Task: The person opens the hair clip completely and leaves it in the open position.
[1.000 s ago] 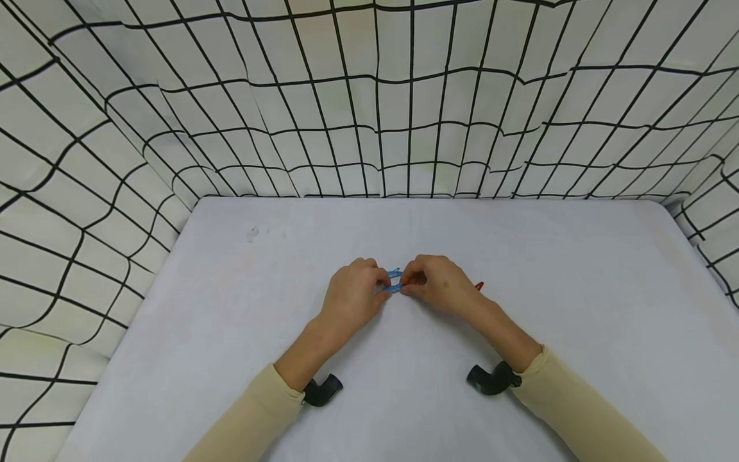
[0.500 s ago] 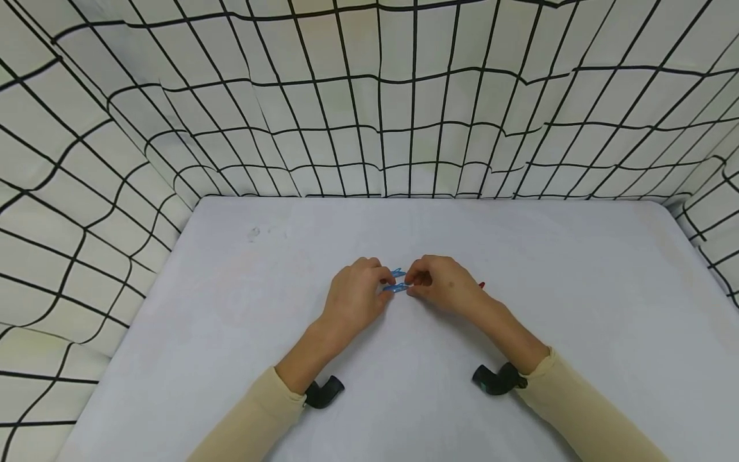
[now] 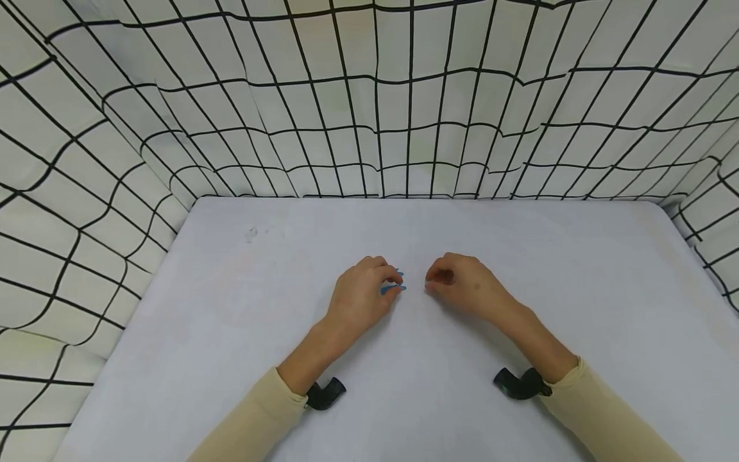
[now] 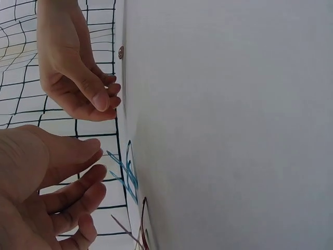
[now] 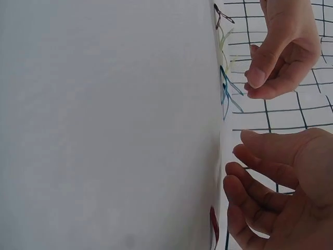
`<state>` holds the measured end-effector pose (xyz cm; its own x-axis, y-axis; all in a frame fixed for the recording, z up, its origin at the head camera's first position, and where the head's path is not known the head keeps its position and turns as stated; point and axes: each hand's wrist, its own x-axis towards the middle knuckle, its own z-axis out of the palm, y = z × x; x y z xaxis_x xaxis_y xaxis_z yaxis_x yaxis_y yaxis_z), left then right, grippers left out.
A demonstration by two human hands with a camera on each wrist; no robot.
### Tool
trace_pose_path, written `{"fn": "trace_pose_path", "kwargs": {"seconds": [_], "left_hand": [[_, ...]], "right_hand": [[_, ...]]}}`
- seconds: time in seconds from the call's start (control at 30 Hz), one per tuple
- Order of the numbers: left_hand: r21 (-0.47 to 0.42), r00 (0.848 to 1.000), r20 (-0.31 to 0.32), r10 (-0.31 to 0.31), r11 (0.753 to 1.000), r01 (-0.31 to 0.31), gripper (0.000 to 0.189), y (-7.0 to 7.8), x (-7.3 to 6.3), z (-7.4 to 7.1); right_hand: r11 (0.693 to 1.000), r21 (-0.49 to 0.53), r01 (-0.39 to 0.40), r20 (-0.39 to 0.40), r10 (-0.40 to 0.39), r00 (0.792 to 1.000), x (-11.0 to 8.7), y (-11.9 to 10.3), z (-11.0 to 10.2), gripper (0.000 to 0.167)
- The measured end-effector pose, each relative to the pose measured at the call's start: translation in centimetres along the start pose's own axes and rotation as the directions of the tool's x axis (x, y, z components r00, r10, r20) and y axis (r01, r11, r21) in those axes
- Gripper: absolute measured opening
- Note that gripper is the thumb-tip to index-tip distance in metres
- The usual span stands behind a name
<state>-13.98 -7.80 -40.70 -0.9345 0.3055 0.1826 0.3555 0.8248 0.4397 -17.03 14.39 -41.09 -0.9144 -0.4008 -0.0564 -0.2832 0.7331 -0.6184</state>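
Note:
Two thin blue clips (image 3: 387,290) are on the white table, partly covered by my left hand (image 3: 365,292). In the left wrist view the blue clips (image 4: 127,174) look V-shaped, with their open ends pointing up. The left thumb and fingers are bent toward each other just above them, and a gap shows between the tips in the left wrist view. My right hand (image 3: 470,287) is apart from them on the right, its fingers loosely bent with nothing visible between them. A red clip (image 5: 214,226) lies near the right hand in the right wrist view.
A dark red clip (image 4: 144,224), a yellow-green clip (image 5: 225,47) and a dark clip (image 5: 220,15) appear beyond the blue ones. Black netting (image 3: 410,102) over pale walls surrounds the white table (image 3: 277,321). Black elbow-shaped pieces (image 3: 326,393) jut out at both wrists.
My right hand has moved right, away from the blue clips. The left hand has shifted slightly right over them. The red clip by the right wrist no longer shows in the head view.

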Motion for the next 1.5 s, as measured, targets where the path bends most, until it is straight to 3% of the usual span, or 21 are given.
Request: {"fn": "trace_pose_path", "kwargs": {"seconds": [0.33, 0.5, 0.9, 1.5], "left_hand": [[-0.048, 0.997, -0.029, 0.069, 0.996, -0.07, 0.009, 1.2, 0.4, 0.6], [-0.058, 0.997, 0.007, 0.072, 0.996, -0.072, 0.01, 1.8, 0.5, 1.1], [-0.062, 0.992, 0.115, 0.052, 0.997, -0.045, 0.01, 3.3, 0.6, 1.7], [-0.065, 0.968, 0.243, 0.062, 0.997, -0.048, 0.013, 5.0, 0.8, 3.0]], "right_hand": [[0.999, 0.026, -0.039, -0.064, 0.041, 0.997, -1.7, 1.8, -2.0, 0.007], [0.997, 0.044, -0.065, -0.073, 0.068, 0.995, -2.4, 2.7, -2.9, 0.007], [0.999, 0.014, -0.044, -0.102, 0.045, 0.994, -3.4, 4.2, -3.8, 0.008], [0.998, -0.032, 0.05, -0.017, -0.05, 0.999, -4.3, 5.2, -4.0, 0.022]]}}
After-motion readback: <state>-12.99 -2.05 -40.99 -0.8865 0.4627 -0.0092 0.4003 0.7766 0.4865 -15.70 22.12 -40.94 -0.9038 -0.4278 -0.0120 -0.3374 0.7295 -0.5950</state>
